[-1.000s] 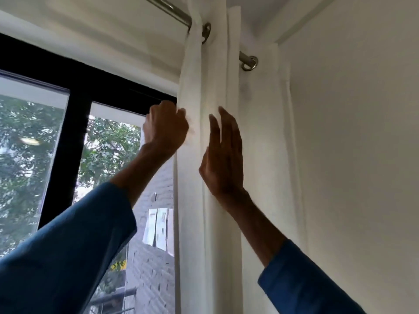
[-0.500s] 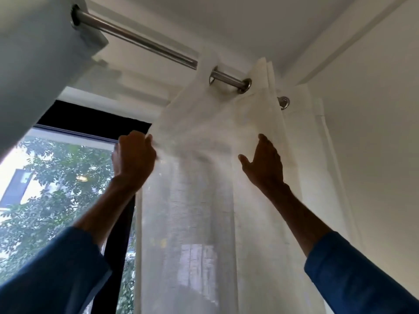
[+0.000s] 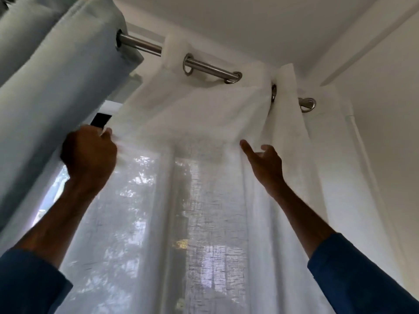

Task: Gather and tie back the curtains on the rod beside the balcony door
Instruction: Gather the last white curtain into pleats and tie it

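Note:
A sheer white curtain [image 3: 195,123] hangs by metal eyelets from a steel rod [image 3: 208,68] overhead and is spread wide across the window. My left hand [image 3: 89,158] grips its left edge in a fist, up high. My right hand [image 3: 264,163] is raised against the curtain's right folds, fingers loosely spread and touching the cloth near the bunched pleats [image 3: 288,123]. A pale blue curtain [image 3: 52,87] hangs on the same rod at the upper left, right beside my left hand.
The white wall [image 3: 385,132] stands close on the right, and the ceiling [image 3: 249,23] is just above the rod. Behind the sheer cloth the window glass [image 3: 140,177] shows bright daylight and a dark frame piece [image 3: 101,120].
My left hand has pulled the white curtain's edge further left, spreading it wider along the rod. The view has tilted upward, and the blue curtain now fills the upper left.

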Motion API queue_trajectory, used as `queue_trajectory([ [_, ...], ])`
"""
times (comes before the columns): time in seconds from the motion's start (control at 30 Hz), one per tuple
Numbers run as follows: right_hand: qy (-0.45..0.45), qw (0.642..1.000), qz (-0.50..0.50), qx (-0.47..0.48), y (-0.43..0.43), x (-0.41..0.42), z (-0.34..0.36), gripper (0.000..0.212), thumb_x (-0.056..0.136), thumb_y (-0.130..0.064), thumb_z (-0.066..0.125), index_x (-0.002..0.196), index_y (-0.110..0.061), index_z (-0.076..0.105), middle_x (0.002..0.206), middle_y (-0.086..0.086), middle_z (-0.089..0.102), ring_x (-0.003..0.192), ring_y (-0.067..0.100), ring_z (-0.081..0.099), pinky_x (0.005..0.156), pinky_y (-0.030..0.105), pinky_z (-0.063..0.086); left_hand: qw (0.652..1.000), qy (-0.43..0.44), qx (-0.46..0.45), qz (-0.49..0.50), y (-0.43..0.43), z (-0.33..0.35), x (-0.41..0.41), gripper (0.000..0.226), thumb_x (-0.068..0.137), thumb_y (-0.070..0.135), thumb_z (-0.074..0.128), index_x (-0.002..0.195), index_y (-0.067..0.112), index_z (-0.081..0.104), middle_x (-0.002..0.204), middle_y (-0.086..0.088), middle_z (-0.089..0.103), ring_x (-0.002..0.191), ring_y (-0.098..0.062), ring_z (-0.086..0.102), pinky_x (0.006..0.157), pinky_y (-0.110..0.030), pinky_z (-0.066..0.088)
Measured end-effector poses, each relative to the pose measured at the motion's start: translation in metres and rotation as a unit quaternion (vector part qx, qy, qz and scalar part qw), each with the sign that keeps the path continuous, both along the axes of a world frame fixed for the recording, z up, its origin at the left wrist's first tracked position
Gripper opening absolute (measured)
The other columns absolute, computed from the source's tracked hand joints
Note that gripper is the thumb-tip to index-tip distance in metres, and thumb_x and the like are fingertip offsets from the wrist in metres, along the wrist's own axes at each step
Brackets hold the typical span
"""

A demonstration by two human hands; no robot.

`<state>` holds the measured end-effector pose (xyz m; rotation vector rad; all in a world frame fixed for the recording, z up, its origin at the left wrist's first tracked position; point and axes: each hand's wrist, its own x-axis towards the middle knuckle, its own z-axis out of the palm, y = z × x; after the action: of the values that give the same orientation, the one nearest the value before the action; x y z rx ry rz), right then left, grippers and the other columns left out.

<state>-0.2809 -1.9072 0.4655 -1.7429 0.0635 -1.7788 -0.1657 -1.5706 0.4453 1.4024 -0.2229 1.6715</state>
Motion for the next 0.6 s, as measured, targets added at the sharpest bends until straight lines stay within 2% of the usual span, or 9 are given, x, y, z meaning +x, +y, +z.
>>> queue_trajectory([
  [0.07, -0.031, 0.998, 0.040, 0.033, 0.002, 0.003, 0.002, 0.096, 0.070, -0.077, 0.071, 0.133, -0.007, 0.054, 0.102, 0.000, 0.071, 0.102, 0.022, 0.068, 0.096, 0.035, 0.054, 0.999, -0.014, 0.039, -0.006, -0.008, -0.005, -0.006, 0.042, 0.100, 0.029, 0.050, 0.073, -0.002, 0.060, 0.078, -0.031, 0.064, 0.077, -0.049, 0.064, 0.066, -0.043, 0.045],
  [0.1, -0.051, 0.996, 0.061, 0.050, 0.004, 0.005, 0.003, 0.079, 0.071, -0.067, 0.077, 0.122, -0.008, 0.061, 0.098, -0.005, 0.067, 0.098, 0.018, 0.067, 0.092, 0.031, 0.054, 0.998, -0.023, 0.060, -0.022, -0.014, -0.008, -0.009, 0.043, 0.098, 0.030, 0.050, 0.064, 0.003, 0.052, 0.071, -0.029, 0.061, 0.072, -0.048, 0.063, 0.063, -0.042, 0.042],
  [0.17, -0.089, 0.989, 0.098, 0.062, 0.006, 0.008, 0.005, 0.033, 0.077, -0.039, 0.084, 0.083, -0.013, 0.065, 0.075, -0.006, 0.060, 0.077, 0.017, 0.061, 0.070, 0.023, 0.051, 0.994, -0.033, 0.085, -0.068, -0.025, -0.010, -0.014, 0.044, 0.089, 0.037, 0.047, 0.056, 0.008, 0.042, 0.057, -0.015, 0.053, 0.063, -0.042, 0.061, 0.059, -0.037, 0.040],
  [0.27, -0.141, 0.990, -0.028, -0.010, 0.019, 0.009, 0.005, 0.037, 0.079, -0.019, 0.074, 0.056, -0.003, 0.051, 0.049, 0.000, 0.046, 0.046, 0.016, 0.042, 0.050, 0.025, 0.036, 0.976, -0.042, 0.126, -0.175, -0.036, -0.006, -0.019, 0.038, 0.088, 0.039, 0.053, 0.070, 0.008, 0.064, 0.060, -0.005, 0.068, 0.055, -0.028, 0.070, 0.058, -0.042, 0.058],
  [0.3, -0.153, 0.984, -0.089, -0.037, 0.025, 0.008, 0.004, 0.038, 0.080, -0.017, 0.071, 0.053, -0.005, 0.046, 0.049, 0.000, 0.042, 0.045, 0.015, 0.037, 0.049, 0.028, 0.029, 0.967, -0.042, 0.133, -0.214, -0.039, -0.005, -0.023, 0.027, 0.090, 0.033, 0.060, 0.079, 0.009, 0.068, 0.065, -0.003, 0.072, 0.053, -0.023, 0.071, 0.059, -0.043, 0.061],
  [0.37, -0.167, 0.968, -0.168, -0.086, 0.047, 0.009, -0.001, 0.039, 0.082, -0.015, 0.068, 0.052, -0.011, 0.043, 0.054, 0.004, 0.045, 0.050, 0.022, 0.042, 0.054, 0.028, 0.025, 0.952, -0.046, 0.134, -0.273, -0.045, 0.001, -0.030, 0.015, 0.092, 0.021, 0.066, 0.093, 0.007, 0.069, 0.073, 0.000, 0.075, 0.052, -0.017, 0.072, 0.057, -0.042, 0.063],
  [0.47, -0.172, 0.945, -0.213, -0.176, 0.087, 0.019, -0.006, 0.026, 0.079, -0.007, 0.068, 0.057, -0.003, 0.056, 0.065, 0.016, 0.055, 0.058, 0.036, 0.056, 0.054, 0.029, 0.028, 0.961, -0.067, 0.124, -0.238, -0.051, 0.011, -0.041, 0.023, 0.091, 0.026, 0.070, 0.098, 0.005, 0.069, 0.080, 0.002, 0.074, 0.061, -0.016, 0.071, 0.062, -0.031, 0.059],
  [0.53, -0.147, 0.940, -0.216, -0.217, 0.115, 0.028, -0.007, 0.018, 0.079, -0.005, 0.066, 0.063, 0.000, 0.059, 0.071, 0.018, 0.057, 0.059, 0.038, 0.058, 0.051, 0.031, 0.036, 0.973, -0.065, 0.108, -0.192, -0.051, 0.017, -0.047, 0.023, 0.089, 0.029, 0.070, 0.093, 0.006, 0.069, 0.082, 0.003, 0.067, 0.071, -0.015, 0.063, 0.064, -0.023, 0.044],
  [0.6, -0.124, 0.938, -0.208, -0.247, 0.138, 0.032, -0.005, 0.012, 0.083, -0.008, 0.066, 0.075, 0.000, 0.067, 0.080, 0.017, 0.060, 0.068, 0.037, 0.063, 0.059, 0.037, 0.050, 0.976, -0.073, 0.098, -0.178, -0.052, 0.022, -0.052, 0.019, 0.090, 0.029, 0.068, 0.087, 0.010, 0.067, 0.082, 0.000, 0.067, 0.074, -0.017, 0.060, 0.068, -0.023, 0.037],
])
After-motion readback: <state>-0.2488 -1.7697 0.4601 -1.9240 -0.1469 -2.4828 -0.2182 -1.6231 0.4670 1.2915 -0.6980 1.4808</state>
